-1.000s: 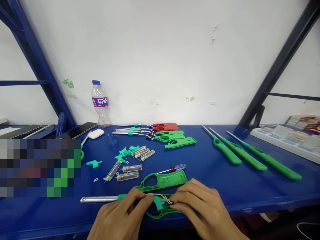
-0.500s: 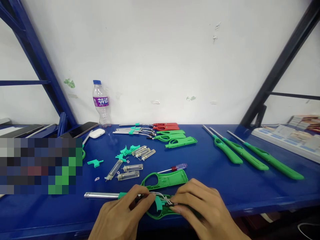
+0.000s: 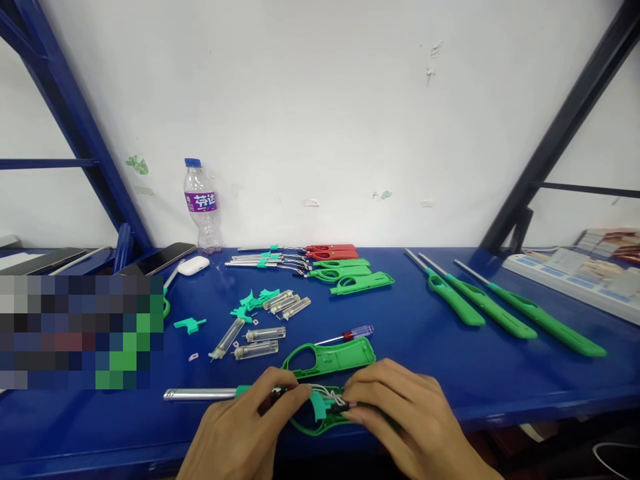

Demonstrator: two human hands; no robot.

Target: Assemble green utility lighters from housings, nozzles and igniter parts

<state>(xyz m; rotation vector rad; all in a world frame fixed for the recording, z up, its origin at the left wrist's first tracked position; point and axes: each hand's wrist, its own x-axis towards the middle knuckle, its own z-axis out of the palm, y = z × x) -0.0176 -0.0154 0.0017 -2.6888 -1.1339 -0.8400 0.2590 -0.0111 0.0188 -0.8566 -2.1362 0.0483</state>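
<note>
Near the table's front edge, my left hand point(image 3: 245, 420) is closed around the inner end of a lighter's metal tube point(image 3: 200, 394), which points left. My right hand point(image 3: 410, 413) pinches a small black igniter point(image 3: 340, 406) with white wires point(image 3: 327, 392). Between the hands, a teal trigger point(image 3: 317, 405) sits over the finger loop of a green lighter half-shell point(image 3: 313, 430). My right fingers hide much of that shell. Just behind lies another green half-shell point(image 3: 345, 357), inner side up, with a screwdriver point(image 3: 357, 333) beyond it.
Clear fuel tanks point(image 3: 257, 350) and loose teal triggers point(image 3: 190, 325) lie left of centre. Red shells point(image 3: 333, 252) and metal tubes point(image 3: 255, 261) are at the back. Whole green lighters point(image 3: 500, 313) lie right. A bottle point(image 3: 203, 203) stands by the wall.
The metal tube has shifted slightly left in the view. Both hands keep their grips, with only small finger movements around the trigger and igniter.
</note>
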